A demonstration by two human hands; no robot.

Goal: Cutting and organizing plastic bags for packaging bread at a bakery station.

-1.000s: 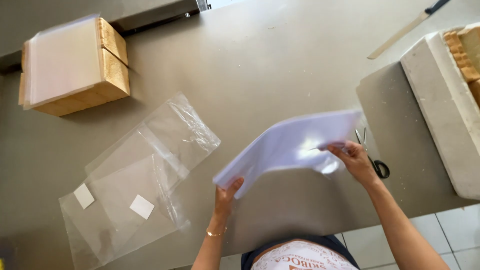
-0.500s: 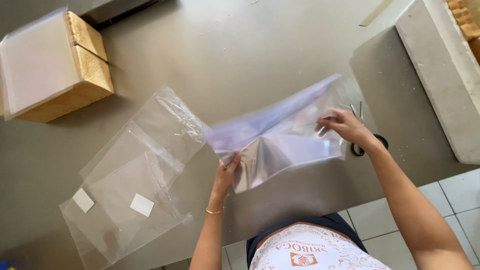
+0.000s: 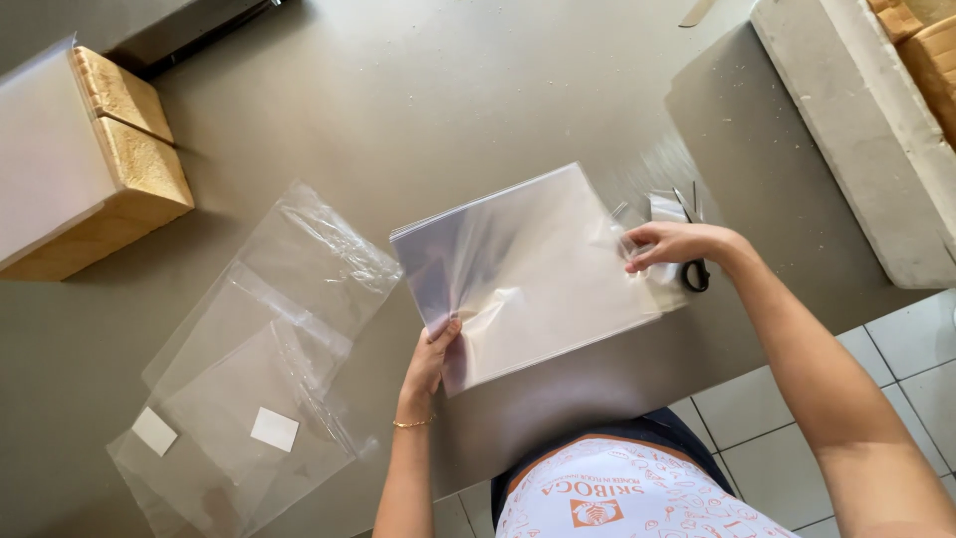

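One stack of clear plastic sheets (image 3: 528, 269) lay tilted over the near middle of the grey table (image 3: 428, 110), held between two hands. The left hand (image 3: 430, 361) pinched its near left corner, thumb on top and fingers curled under; the right hand (image 3: 677, 244) gripped its right edge with closed fingers. Just beyond the right hand lay one pair of black-handled scissors (image 3: 694, 261), partly hidden. To the left, well apart from the stack, a loose pile of clear plastic bags (image 3: 269, 339) was spread on the table; how many overlapped I could not tell, but two small white squares (image 3: 273, 428) showed among them. One cardboard box (image 3: 124, 149) stood at the far left, and one long pale foam block (image 3: 856, 130) at the right.
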